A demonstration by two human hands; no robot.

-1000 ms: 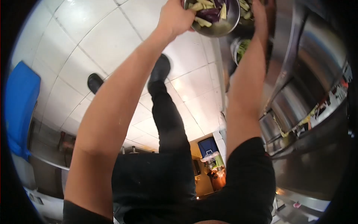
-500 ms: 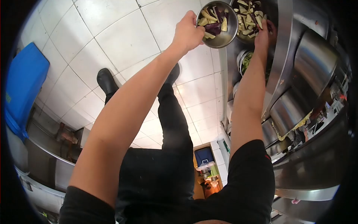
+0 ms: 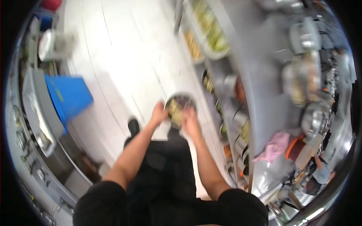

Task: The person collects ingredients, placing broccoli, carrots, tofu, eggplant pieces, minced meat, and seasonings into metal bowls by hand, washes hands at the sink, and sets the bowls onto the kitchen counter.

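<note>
A round metal bowl (image 3: 191, 100) with cut eggplant pieces (image 3: 175, 110), pale flesh and dark purple skin, is held out in front of me above the floor. My left hand (image 3: 160, 113) grips the bowl's left rim. At the bowl's near right side is my right hand (image 3: 190, 119), its fingers overlapping the rim and the eggplant. Motion smears those fingers, so I cannot see whether they hold the rim or a piece.
To my right runs a steel counter (image 3: 245, 56); its lower shelf holds another bowl of cut pieces (image 3: 208, 81) and a tray of green vegetables (image 3: 215, 34). A pink cloth (image 3: 274, 147) lies on the counter. On the left stands a blue bin (image 3: 73, 96).
The bowl in my left hand has come away from the shelf and in front of my body. My right hand has left the second bowl for this one. My view has turned.
</note>
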